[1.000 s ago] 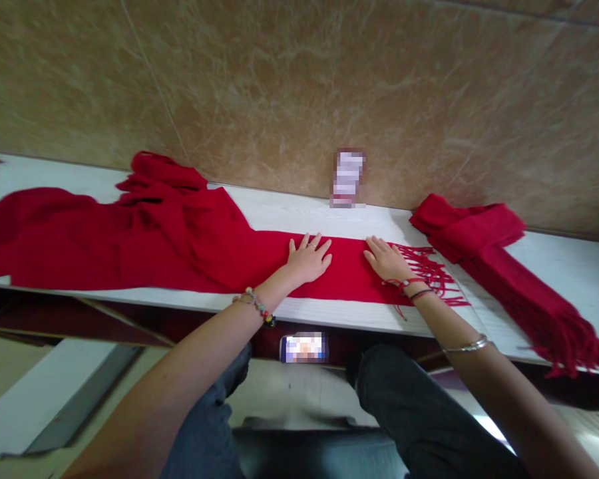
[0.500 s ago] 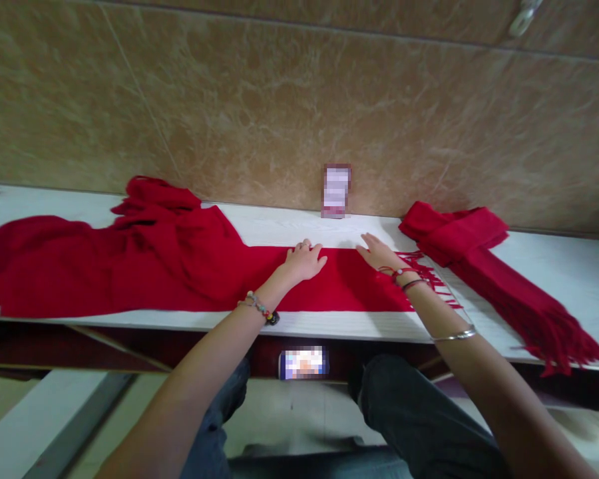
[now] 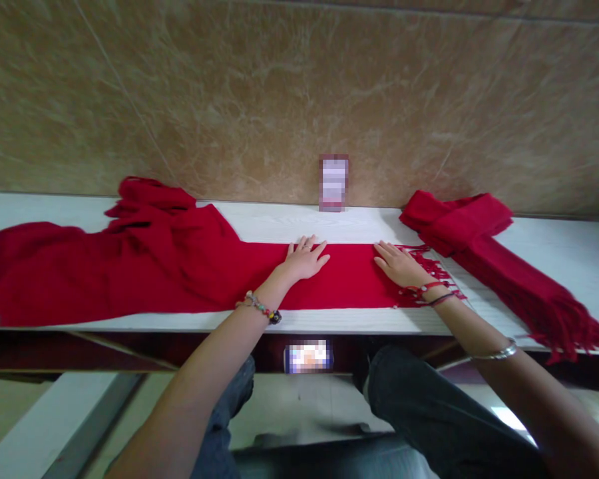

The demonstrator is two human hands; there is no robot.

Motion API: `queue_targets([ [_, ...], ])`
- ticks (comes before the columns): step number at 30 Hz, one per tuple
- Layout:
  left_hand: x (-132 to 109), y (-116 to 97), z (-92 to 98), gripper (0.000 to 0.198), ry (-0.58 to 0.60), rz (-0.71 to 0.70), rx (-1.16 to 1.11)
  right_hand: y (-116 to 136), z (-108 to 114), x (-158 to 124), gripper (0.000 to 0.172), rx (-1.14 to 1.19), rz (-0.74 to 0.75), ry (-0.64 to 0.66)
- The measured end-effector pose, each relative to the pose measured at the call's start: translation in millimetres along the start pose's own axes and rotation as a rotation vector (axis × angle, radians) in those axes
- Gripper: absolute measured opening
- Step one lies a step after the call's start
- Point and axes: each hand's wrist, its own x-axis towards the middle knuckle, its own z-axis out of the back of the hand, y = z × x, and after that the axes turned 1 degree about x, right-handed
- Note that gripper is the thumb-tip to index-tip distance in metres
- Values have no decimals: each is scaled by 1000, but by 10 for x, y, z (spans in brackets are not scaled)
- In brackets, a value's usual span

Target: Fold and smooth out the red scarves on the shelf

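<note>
A red fringed scarf [image 3: 349,279] lies along the white table, flat in its middle and right part and bunched up on the left. My left hand [image 3: 307,259] rests on its flat middle with the fingers spread. Near the fringed right end, my right hand [image 3: 399,263] lies flat on the cloth, fingers stretched out and holding nothing. To the right of that fringe is a second red scarf [image 3: 509,266], folded over at its top, its tassels reaching toward the table's front edge.
The white table [image 3: 274,223] stands against a brown marbled wall [image 3: 259,100]. A blurred-out upright card or phone [image 3: 333,183] leans at the wall. Below the tabletop, another blurred-out, lit object [image 3: 308,356] lies between my knees.
My right hand has moved right along the scarf toward its fringe and come down flat on it. My left hand has stayed in about the same spot on the cloth.
</note>
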Motion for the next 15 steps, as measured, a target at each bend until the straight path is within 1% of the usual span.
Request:
queue_targets([
  [2, -4, -2, 2, 58, -6, -3, 3, -118, 12, -48, 50, -33, -39, 6],
  [4, -4, -5, 1, 58, -14, 2, 3, -177, 51, -77, 50, -57, -75, 20],
  [6, 2, -7, -3, 58, -17, 6, -1, -160, 106, -79, 49, -69, -105, -2],
  [8, 18, -2, -15, 58, -16, 8, -4, -60, 151, -65, 50, -49, -105, -78],
  [10, 38, 8, -32, 58, -28, 7, -2, 112, 168, -58, 51, 24, -38, -148],
  [11, 46, 14, -41, 58, -36, 5, 0, 214, 164, -63, 51, 74, 21, -158],
  [13, 56, 25, -54, 58, -48, 3, 6, 414, 138, -91, 52, 163, 160, -119],
  [15, 54, 31, -57, 58, -46, 4, 14, 554, 106, -131, 53, 208, 253, -60],
])
